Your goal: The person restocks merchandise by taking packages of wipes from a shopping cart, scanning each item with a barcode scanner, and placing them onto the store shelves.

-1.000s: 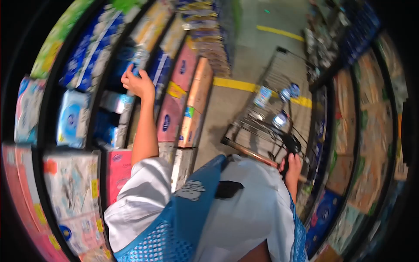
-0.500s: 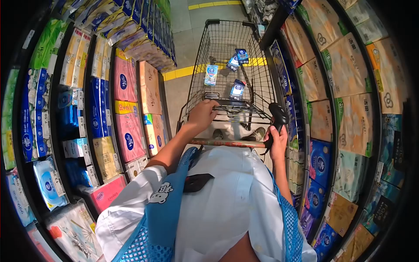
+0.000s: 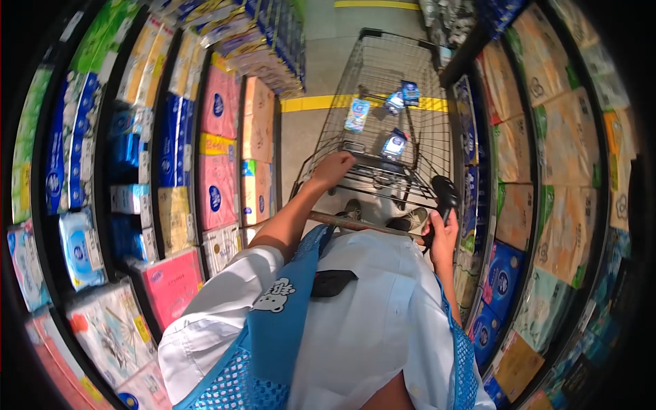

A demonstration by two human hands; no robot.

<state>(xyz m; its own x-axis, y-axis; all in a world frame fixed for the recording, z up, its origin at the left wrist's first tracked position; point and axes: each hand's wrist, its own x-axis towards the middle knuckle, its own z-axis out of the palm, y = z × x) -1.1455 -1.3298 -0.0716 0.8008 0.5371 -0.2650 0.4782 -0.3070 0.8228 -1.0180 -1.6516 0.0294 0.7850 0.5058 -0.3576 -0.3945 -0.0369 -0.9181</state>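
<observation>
A black wire shopping cart [image 3: 437,137] stands in front of me, its worn handle bar [image 3: 342,222] close against my shirt. My left hand [image 3: 333,169] is closed at the rear edge of the basket, beyond the bar; its fingertips are partly hidden. My right hand [image 3: 444,232] is wrapped around the grip of a black handheld scanner [image 3: 445,193], beside the right end of the bar. Inside the basket lie several small packs: a light blue and green pack [image 3: 357,114], a blue and white pack [image 3: 393,145], and dark blue packs [image 3: 410,93] farther forward.
Shelves of tissue packs line both sides, with pink packs [image 3: 220,195] at left and beige packs [image 3: 564,198] at right. Hanging blue packs [image 3: 263,44] jut out at the far left. A yellow floor stripe [image 3: 307,103] crosses beneath the cart. My shoes [image 3: 410,221] show below it.
The cart, shelves and both hands have shifted rightward in view, and the view tilts slightly. Both hands keep about the same hold. The scanner sits a little lower.
</observation>
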